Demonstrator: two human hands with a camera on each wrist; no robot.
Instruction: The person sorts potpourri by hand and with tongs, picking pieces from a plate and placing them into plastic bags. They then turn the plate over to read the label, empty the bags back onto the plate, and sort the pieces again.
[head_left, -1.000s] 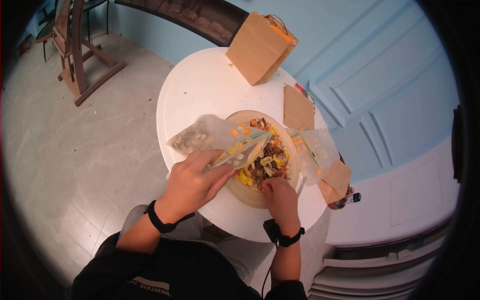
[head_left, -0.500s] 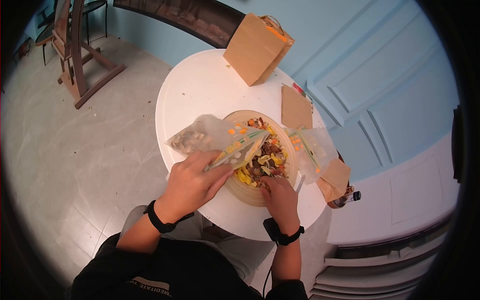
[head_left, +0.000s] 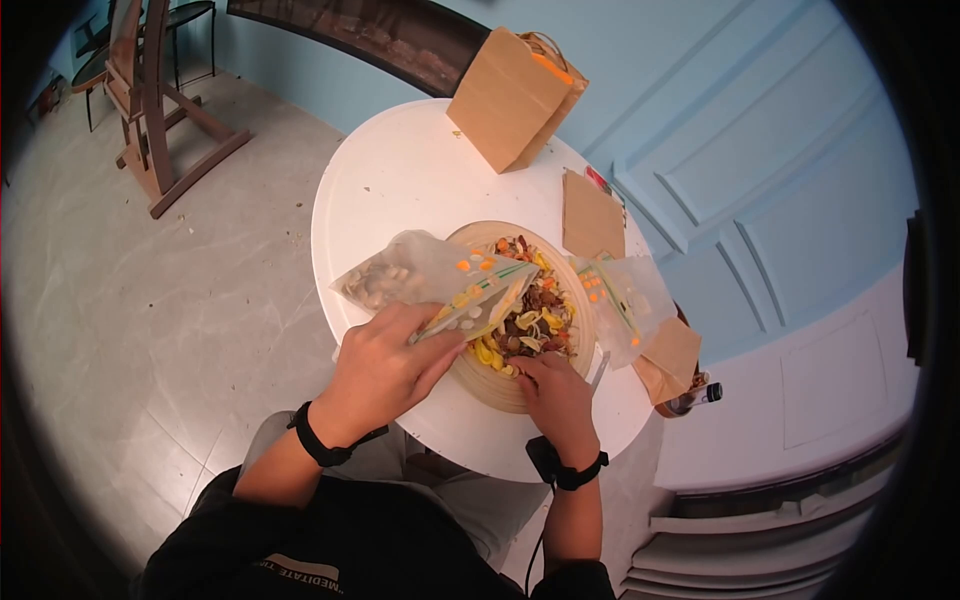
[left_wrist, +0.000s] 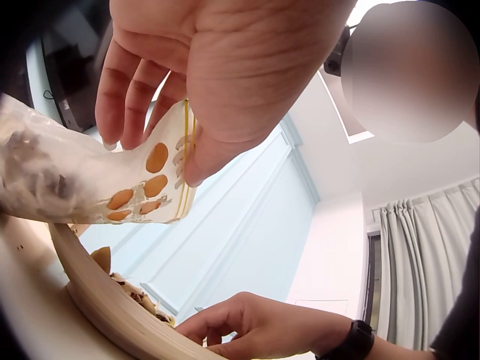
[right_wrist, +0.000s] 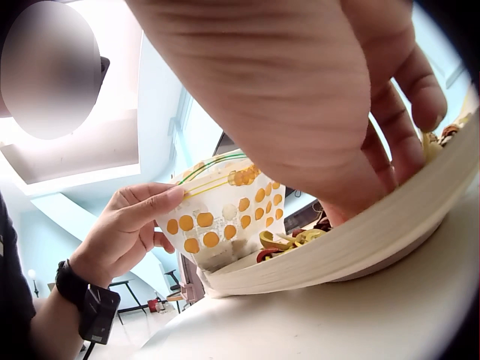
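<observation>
My left hand [head_left: 388, 362] pinches the open zip edge of a translucent zip bag [head_left: 425, 262] printed with orange dots. Pale pieces lie in the bag's far end, and its mouth leans over a round, pale wooden bowl [head_left: 487, 393]. Inside the bowl is a mix of dried pieces [head_left: 540, 315], yellow, red, brown and cream. My right hand [head_left: 560, 400] reaches over the near rim, its bent fingers down in the mix. In the right wrist view the bowl's wall [right_wrist: 337, 259] hides the fingertips, so I cannot tell whether they grip a piece.
Right of the bowl lies a second dotted zip bag [head_left: 640, 300], with a brown paper packet [head_left: 668, 360] and a dark-capped bottle [head_left: 705, 396] beyond it. A flat brown packet [head_left: 593, 215] and a tall paper bag [head_left: 515, 100] are farther back on the white round table [head_left: 375, 190].
My right hand has moved slightly left and deeper over the bowl, its fingers shifting among the dried pieces. The left hand and its zip bag stay nearly still.
</observation>
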